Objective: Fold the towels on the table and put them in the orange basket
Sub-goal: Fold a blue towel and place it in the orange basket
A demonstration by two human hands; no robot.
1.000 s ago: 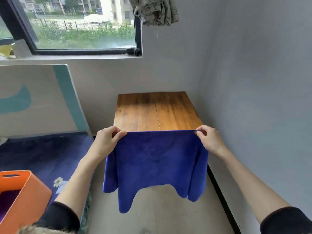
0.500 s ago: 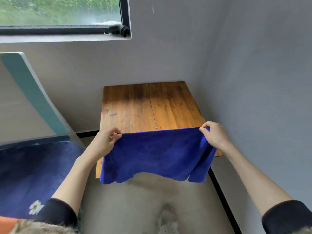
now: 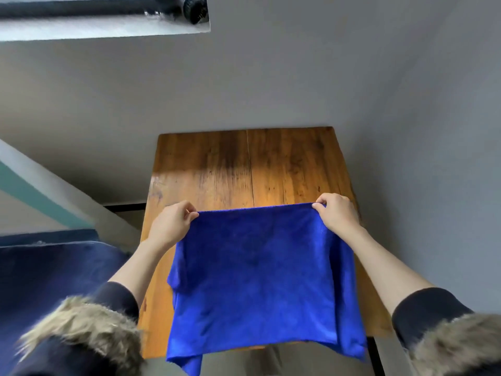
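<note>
The left hand (image 3: 173, 226) and right hand (image 3: 337, 215) are pinching the blue towel's (image 3: 257, 272) far corners; it is now draping over the wooden table (image 3: 244, 169), hiding the near edge, no longer hanging in front.

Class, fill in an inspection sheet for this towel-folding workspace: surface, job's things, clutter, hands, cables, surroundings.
Surface: wooden table, far half bare.
Job's things: blue towel spread over the near half, bottom edge hanging past the front edge; orange basket not in view.
Clutter: nothing seen.
Hands: left hand and right hand each pinch a top corner of the towel.
Cables: nothing seen.
Surroundings: grey wall, window sill, dark blue bedding at left.
</note>
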